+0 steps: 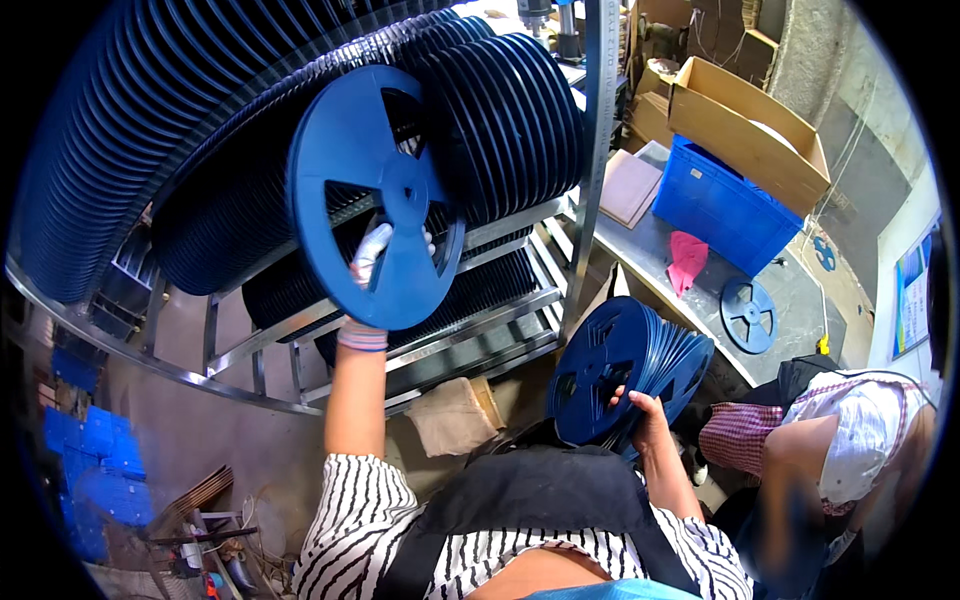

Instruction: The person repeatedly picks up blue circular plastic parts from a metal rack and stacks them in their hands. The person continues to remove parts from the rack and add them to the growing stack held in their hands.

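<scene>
We judge the packed rows of blue reels (200, 150) on the steel rack (480, 330) could snag the raised reel (375, 195), a thin, smooth plastic disc with spoke cutouts. Our gloved left hand (372, 262) has its fingers clenched through a cutout. The right hand (640, 410) grasps a slippery stack of reels (625, 365) on our lap, which could fan apart.
</scene>
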Demonstrator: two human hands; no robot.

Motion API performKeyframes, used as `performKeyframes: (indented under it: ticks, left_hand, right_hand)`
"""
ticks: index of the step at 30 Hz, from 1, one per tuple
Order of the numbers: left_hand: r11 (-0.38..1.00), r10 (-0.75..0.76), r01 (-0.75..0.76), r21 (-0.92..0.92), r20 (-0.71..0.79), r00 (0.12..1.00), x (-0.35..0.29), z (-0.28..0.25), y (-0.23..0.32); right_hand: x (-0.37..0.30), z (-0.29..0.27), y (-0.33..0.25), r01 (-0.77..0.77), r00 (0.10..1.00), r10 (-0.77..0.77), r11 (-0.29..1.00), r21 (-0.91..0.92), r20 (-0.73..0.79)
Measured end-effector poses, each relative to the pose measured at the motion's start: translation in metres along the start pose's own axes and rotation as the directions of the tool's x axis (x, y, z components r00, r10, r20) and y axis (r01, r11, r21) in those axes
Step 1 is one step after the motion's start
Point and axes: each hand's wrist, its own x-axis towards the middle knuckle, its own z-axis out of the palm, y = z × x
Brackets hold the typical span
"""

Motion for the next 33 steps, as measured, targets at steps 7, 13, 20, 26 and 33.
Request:
performKeyframes:
  ticks: [7,13,20,26,33]
  left_hand:
    - [0.985,-0.151,0.150,0.083,0.011,0.988,-0.058,-0.015,0.050]
    - [0.959,-0.283,0.277,0.061,0.188,0.941,-0.097,-0.032,-0.002]
    - [0.651,-0.642,0.690,-0.317,0.255,0.723,-0.121,-0.021,-0.142]
    - [0.454,-0.666,0.767,-0.453,0.399,0.631,-0.118,-0.039,-0.194]
    - [0.444,-0.656,0.756,-0.481,0.400,0.640,-0.123,-0.057,-0.202]
  right_hand:
    - [0.007,0.012,0.007,-0.032,0.997,0.035,0.999,-0.041,0.062]
    - [0.003,0.019,0.002,-0.036,0.987,0.044,0.998,-0.055,0.154]
    - [0.005,-0.007,-0.002,-0.051,0.998,0.043,0.986,0.160,0.054]
    - [-0.012,-0.007,0.001,-0.095,0.991,0.074,0.974,0.207,0.111]
    - [-0.017,0.025,0.001,-0.042,0.998,0.042,0.999,-0.001,-0.038]
